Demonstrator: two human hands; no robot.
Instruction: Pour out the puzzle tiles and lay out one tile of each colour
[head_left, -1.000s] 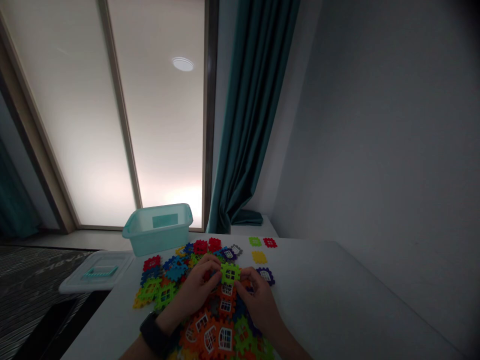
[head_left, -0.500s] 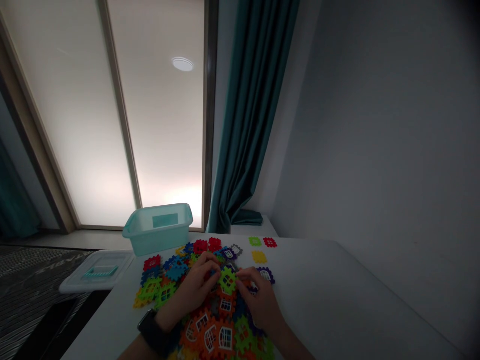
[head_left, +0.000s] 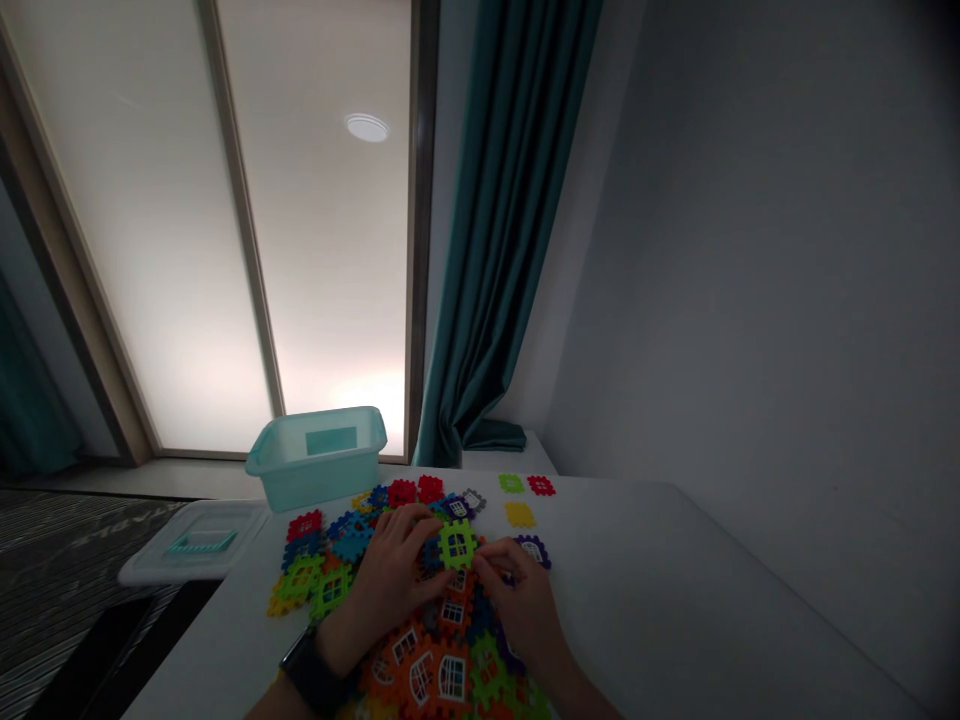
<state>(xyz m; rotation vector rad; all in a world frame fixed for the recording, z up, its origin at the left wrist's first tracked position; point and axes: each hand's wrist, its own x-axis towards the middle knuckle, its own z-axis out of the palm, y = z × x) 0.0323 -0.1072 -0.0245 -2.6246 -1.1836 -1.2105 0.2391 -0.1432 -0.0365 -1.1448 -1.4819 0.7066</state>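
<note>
One green tile (head_left: 457,545) between both grips (head_left: 394,565) (head_left: 523,592)

From my end I see one lime-green plastic tile (head_left: 457,545), flat and roughly square, with toothed edges and a cross-barred, window-like opening. Its face is turned towards my view; my right hand (head_left: 521,590) pinches its lower right corner, and my left hand (head_left: 397,565) flanks its left edge.

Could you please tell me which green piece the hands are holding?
The green window piece between the left hand and right hand; the other green pieces lie in the pile or apart on the table.
</note>
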